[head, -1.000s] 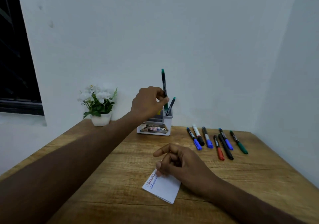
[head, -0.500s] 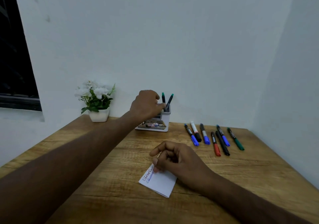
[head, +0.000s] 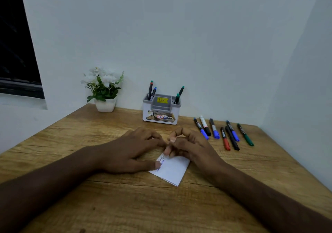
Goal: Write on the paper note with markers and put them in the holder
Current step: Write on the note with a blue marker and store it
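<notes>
The white paper note (head: 173, 170) lies folded on the wooden table (head: 107, 205), with blue writing along its left edge. My right hand (head: 191, 147) rests on its upper part, fingers curled down onto it. My left hand (head: 132, 152) lies flat beside it with nothing in it; its thumb tip touches the note's left edge and its fingertips meet those of my right hand. The white and grey holder (head: 161, 115) stands by the wall. Two markers (head: 151, 90) stand in its left slot and two green-capped markers (head: 179, 94) in its right slot.
Several capped markers (head: 222, 132) in blue, black, red and green lie in a row on the table to the right of the holder. A small white pot of white flowers (head: 104, 92) stands at the back left. Walls close the table at the back and right.
My left hand has let go of the green marker in the holder's right slot and has come back down to the note, beside my right hand. The right hand has stayed on the note.
</notes>
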Demonstrator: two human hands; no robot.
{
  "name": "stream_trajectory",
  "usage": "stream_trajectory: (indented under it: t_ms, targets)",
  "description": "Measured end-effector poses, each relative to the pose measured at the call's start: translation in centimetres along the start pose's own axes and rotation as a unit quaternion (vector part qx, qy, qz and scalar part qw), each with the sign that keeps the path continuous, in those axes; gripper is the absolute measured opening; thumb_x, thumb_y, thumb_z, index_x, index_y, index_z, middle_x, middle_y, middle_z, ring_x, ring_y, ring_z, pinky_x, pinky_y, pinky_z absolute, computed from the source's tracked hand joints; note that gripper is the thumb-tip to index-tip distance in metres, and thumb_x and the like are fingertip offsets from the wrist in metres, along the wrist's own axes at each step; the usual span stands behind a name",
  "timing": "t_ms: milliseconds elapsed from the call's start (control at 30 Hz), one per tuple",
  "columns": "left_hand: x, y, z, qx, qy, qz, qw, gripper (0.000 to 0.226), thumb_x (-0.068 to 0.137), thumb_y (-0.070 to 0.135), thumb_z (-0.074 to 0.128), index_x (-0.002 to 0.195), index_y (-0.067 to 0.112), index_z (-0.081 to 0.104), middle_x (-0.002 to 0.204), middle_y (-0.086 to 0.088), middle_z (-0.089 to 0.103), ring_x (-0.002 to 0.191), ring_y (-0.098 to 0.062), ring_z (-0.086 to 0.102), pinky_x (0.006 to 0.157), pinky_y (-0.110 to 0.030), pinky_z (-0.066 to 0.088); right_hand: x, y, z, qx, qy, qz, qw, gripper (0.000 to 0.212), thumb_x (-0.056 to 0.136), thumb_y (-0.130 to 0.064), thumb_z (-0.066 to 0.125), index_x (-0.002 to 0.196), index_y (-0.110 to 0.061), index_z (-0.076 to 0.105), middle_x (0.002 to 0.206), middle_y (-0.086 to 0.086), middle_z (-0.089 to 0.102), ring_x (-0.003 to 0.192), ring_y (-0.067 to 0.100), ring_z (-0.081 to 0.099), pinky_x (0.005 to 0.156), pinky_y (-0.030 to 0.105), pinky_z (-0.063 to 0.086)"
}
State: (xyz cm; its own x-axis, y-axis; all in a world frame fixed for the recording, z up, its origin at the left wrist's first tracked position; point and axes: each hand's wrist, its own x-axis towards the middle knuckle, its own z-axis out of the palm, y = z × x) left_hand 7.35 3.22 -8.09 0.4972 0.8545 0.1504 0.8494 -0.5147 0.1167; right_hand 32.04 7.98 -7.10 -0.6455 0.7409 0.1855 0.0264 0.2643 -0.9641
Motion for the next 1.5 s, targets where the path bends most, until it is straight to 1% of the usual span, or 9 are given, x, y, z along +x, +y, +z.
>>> stream_trajectory:
  t_ms: [100, 167, 300, 400, 600, 733, 1133, 1267, 1500]
  targets:
    - [0.3, 0.0, -0.1, -0.009, 0.010, 0.012, 1.000, 0.053, 0.101, 0.068, 0.049, 0.150, 0.054, 0.036, 0.152, 0.025, 0.035, 0.139, 0.002, 0.031, 0.116, -0.039, 0.034, 0.5, 0.3, -1.0, -0.146, 0.121, -0.049, 0.981, 0.008, 0.104, -0.020, 0.064, 0.108, -0.019, 0.071, 0.097, 0.000, 0.080, 0.092, 0.009, 0.075, 0.087, 0.024, 0.060]
    - [0.2, -0.1, 0.0, -0.008, 0.013, 0.020, 1.000, 0.054, 0.102, 0.068, 0.048, 0.152, 0.053, 0.035, 0.152, 0.025, 0.036, 0.140, 0.002, 0.031, 0.116, -0.041, 0.034, 0.8, 0.1, -2.4, -0.344, 0.194, -0.089, 0.914, 0.012, 0.102, -0.023, 0.066, 0.113, -0.025, 0.073, 0.105, -0.011, 0.078, 0.097, 0.002, 0.069, 0.088, 0.018, 0.055]
    - [0.0, -0.3, -0.2, -0.022, 0.012, 0.015, 1.000, 0.059, 0.102, 0.065, 0.051, 0.156, 0.052, 0.032, 0.154, 0.025, 0.037, 0.141, 0.003, 0.031, 0.117, -0.041, 0.032, 1.4, 0.5, -4.9, -0.560, 0.168, -0.029, 0.811, 0.038, 0.103, -0.030, 0.061, 0.138, -0.016, 0.064, 0.136, 0.003, 0.066, 0.127, 0.019, 0.056, 0.116, 0.036, 0.040]
    - [0.0, -0.3, -0.3, -0.029, 0.014, 0.014, 0.999, 0.057, 0.102, 0.065, 0.051, 0.155, 0.053, 0.034, 0.152, 0.025, 0.039, 0.141, 0.002, 0.031, 0.117, -0.045, 0.033, 1.5, 1.1, -5.0, -0.620, 0.128, 0.024, 0.774, 0.039, 0.104, -0.040, 0.055, 0.131, -0.017, 0.069, 0.131, 0.006, 0.068, 0.120, 0.024, 0.060, 0.110, 0.043, 0.047]
    - [-0.3, -0.1, -0.4, -0.041, 0.023, 0.018, 0.999, 0.054, 0.100, 0.057, 0.053, 0.152, 0.049, 0.044, 0.152, 0.024, 0.041, 0.142, 0.003, 0.032, 0.118, -0.046, 0.033, 1.2, 0.4, -4.7, -0.572, 0.173, 0.001, 0.802, 0.019, 0.095, -0.037, 0.074, 0.107, -0.023, 0.079, 0.097, -0.007, 0.074, 0.084, 0.001, 0.058, 0.076, 0.014, 0.042]
    - [-0.3, 0.1, -0.6, -0.077, 0.034, 0.020, 0.996, 0.057, 0.096, 0.046, 0.059, 0.152, 0.043, 0.046, 0.153, 0.023, 0.041, 0.143, 0.003, 0.033, 0.118, -0.042, 0.036, 1.1, 0.6, -4.9, -0.568, 0.201, -0.007, 0.798, 0.024, 0.092, -0.038, 0.076, 0.111, -0.024, 0.075, 0.104, -0.002, 0.072, 0.097, 0.012, 0.064, 0.086, 0.027, 0.052]
    - [-0.1, 1.4, -0.6, -0.172, 0.099, 0.041, 0.979, 0.066, 0.081, 0.004, 0.071, 0.141, 0.028, 0.056, 0.141, 0.015, 0.058, 0.117, 0.003, 0.067, 0.100, -0.032, 0.054, 1.2, 0.6, -3.8, -0.588, 0.142, 0.008, 0.796, 0.024, 0.099, -0.035, 0.065, 0.122, -0.025, 0.066, 0.110, -0.006, 0.065, 0.099, 0.007, 0.054, 0.088, 0.022, 0.043]
    - [0.0, 1.3, -0.3, -0.187, 0.111, 0.034, 0.976, 0.065, 0.083, 0.004, 0.075, 0.141, 0.028, 0.056, 0.143, 0.016, 0.056, 0.113, 0.004, 0.069, 0.097, -0.024, 0.053, 1.2, 0.2, -3.8, -0.600, 0.155, 0.010, 0.785, 0.013, 0.100, -0.037, 0.069, 0.096, -0.025, 0.064, 0.091, -0.009, 0.066, 0.091, 0.010, 0.060, 0.082, 0.027, 0.051]
    - [0.2, 1.3, 0.6, -0.178, 0.120, 0.009, 0.977, 0.060, 0.094, 0.024, 0.078, 0.146, 0.034, 0.050, 0.146, 0.021, 0.052, 0.112, 0.004, 0.068, 0.095, -0.019, 0.051, 1.2, 0.2, -3.1, -0.512, 0.199, -0.021, 0.835, 0.027, 0.108, -0.031, 0.054, 0.128, -0.018, 0.066, 0.112, 0.005, 0.068, 0.106, 0.022, 0.065, 0.098, 0.043, 0.055]
